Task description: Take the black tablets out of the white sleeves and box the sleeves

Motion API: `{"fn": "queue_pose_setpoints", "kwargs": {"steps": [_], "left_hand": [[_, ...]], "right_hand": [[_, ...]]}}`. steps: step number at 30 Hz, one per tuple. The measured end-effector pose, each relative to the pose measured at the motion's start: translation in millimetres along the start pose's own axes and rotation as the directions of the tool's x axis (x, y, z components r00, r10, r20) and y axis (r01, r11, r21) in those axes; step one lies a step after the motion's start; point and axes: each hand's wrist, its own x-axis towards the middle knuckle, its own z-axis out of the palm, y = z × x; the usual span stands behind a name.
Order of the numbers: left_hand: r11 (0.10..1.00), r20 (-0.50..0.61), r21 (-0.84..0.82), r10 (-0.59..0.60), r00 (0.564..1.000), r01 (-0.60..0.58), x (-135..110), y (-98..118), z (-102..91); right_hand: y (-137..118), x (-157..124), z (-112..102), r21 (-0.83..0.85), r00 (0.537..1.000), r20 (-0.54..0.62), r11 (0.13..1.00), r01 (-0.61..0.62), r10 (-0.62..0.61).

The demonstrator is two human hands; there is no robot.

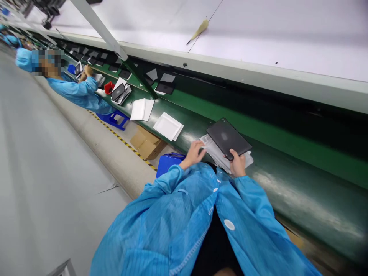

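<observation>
A dark tablet lies on a clear plastic bag or sleeve at the near edge of the green conveyor belt. My right hand grips the tablet's near corner, thumb on top. My left hand rests on the left end of the plastic sleeve, fingers curled down on it. Both my arms are in blue sleeves.
Two white trays lie further left on the belt. A co-worker in blue works at the far left beside stacked tablets and a red bin. A cardboard box and blue bin sit on the floor.
</observation>
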Motion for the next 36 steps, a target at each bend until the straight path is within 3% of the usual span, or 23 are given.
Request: {"fn": "queue_pose_setpoints", "kwargs": {"steps": [2,4,6,9,13,20,24,26,30,33,36], "left_hand": [[0.975,-0.069,0.107,-0.190,0.979,0.197,12.6,-32.2,-28.4],[0.883,-0.139,0.186,-0.410,0.901,0.431,25.0,-63.8,-56.1],[0.797,-0.192,0.212,-0.534,0.824,0.566,34.7,-89.1,-77.1],[0.754,-0.226,0.211,-0.581,0.782,0.622,44.5,-111.5,-91.7],[0.733,-0.237,0.200,-0.608,0.758,0.650,57.8,-121.8,-92.9],[0.780,-0.181,0.157,-0.580,0.794,0.606,76.3,-126.2,-105.5],[0.789,-0.194,0.026,-0.598,0.777,0.614,78.7,-114.4,-111.5],[0.795,-0.202,-0.075,-0.604,0.771,0.602,80.0,-103.0,-107.3],[0.831,-0.163,-0.160,-0.555,0.815,0.533,77.4,-75.5,-81.2],[0.820,-0.070,-0.327,-0.518,0.853,0.471,68.4,-57.5,-62.0],[0.681,0.123,-0.574,-0.477,0.870,0.455,60.5,-48.6,-62.2]], "right_hand": [[-2.9,4.4,-15.0,0.008,0.996,-0.088,1.000,0.009,-0.008],[-2.3,5.2,-26.9,0.014,0.991,-0.133,1.000,0.009,-0.007],[0.5,3.1,-35.6,0.012,0.989,-0.145,1.000,0.011,-0.009],[5.4,-3.1,-44.0,0.004,0.991,-0.136,1.000,0.020,-0.019],[11.1,-12.9,-49.0,0.034,0.987,-0.159,0.999,0.001,0.004],[19.2,-18.9,-52.7,0.079,0.987,-0.160,0.997,-0.017,0.029],[20.6,-11.4,-55.7,0.104,0.986,-0.165,0.994,-0.020,0.037],[20.2,-6.0,-55.7,0.106,0.987,-0.159,0.994,-0.022,0.039],[15.5,3.9,-50.7,0.130,0.989,-0.143,0.991,-0.023,0.042],[7.4,9.4,-46.5,0.172,0.989,-0.144,0.985,-0.020,0.045],[-3.5,15.2,-48.0,0.220,0.987,-0.155,0.975,-0.001,0.036]]}}
